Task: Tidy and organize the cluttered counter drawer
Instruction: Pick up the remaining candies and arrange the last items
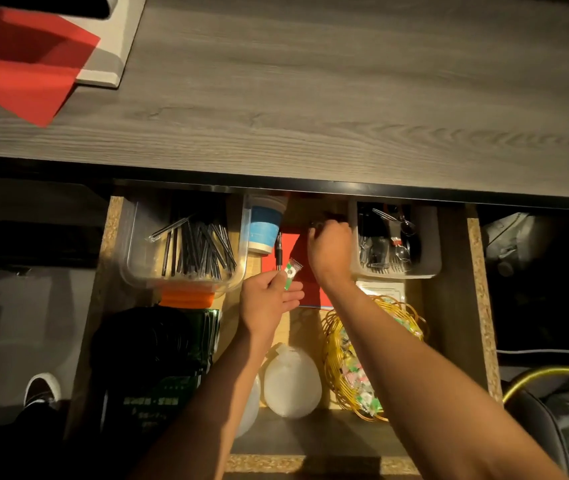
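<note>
The open drawer (452, 306) lies below the counter edge. My left hand (265, 306) pinches a small green and white packet (290, 274) over a red sheet (305, 271). A black pen (279, 249) lies on that sheet beside a blue and white paper cup (265, 226). My right hand (330, 251) reaches toward the drawer's dark back, fingers curled around something small and dark that I cannot make out. A clear tub of wrapped black straws (196, 247) stands at the left, a clear bin of plastic cutlery (393, 244) at the right.
A yellow wire basket (341, 362) of wrapped candies sits under my right forearm. White plastic bottles (291, 386), dark green packets (161, 386) and an orange item (187, 299) fill the near part. Red paper (23, 64) lies on the wood counter (345, 98).
</note>
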Available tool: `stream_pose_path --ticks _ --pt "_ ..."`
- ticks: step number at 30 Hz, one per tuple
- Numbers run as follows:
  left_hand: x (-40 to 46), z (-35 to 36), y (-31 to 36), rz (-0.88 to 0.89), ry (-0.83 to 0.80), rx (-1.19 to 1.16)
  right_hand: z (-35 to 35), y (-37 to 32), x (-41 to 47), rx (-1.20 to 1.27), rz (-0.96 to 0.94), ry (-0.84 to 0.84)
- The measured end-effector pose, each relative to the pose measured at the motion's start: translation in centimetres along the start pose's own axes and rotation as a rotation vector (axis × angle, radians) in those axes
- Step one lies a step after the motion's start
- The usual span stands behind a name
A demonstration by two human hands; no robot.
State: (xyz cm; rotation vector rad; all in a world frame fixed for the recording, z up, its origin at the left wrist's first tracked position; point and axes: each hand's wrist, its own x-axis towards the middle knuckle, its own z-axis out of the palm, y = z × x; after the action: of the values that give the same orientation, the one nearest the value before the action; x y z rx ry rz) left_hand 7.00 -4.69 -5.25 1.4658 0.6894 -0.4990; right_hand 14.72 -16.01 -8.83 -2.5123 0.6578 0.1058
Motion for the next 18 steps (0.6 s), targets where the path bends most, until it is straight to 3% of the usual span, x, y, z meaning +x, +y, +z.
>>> stream_pose_path --ticks 4,9,11,14,16,18 --pt "0.5 -0.3 -0.9 -0.028 0.002 0.012 -0.2 -0.5 0.8 -0.263 -0.079 -0.092" --pt "0.9 -1.2 -0.9 -0.057 0.047 -0.041 -0.2 0.0 1.0 -0.209 -0.024 -0.164" --pt "0.6 -1.3 -0.9 -0.064 0.032 -0.030 -0.5 0.1 0.8 -0.102 0.003 -0.167" --pt "-0.1 -1.1 -0.7 -0.053 -0.019 -0.001 -0.8 -0.8 -0.4 0.062 -0.041 -0.035" --pt "-0.6 -0.8 -0.4 -0.028 -0.017 -0.012 -1.0 -1.1 -2.2 0.343 0.009 -0.034" --pt "-1.4 -0.5 0.0 0.001 0.021 -0.028 -2.0 -1.0 -4.8 0.686 0.186 -0.108"
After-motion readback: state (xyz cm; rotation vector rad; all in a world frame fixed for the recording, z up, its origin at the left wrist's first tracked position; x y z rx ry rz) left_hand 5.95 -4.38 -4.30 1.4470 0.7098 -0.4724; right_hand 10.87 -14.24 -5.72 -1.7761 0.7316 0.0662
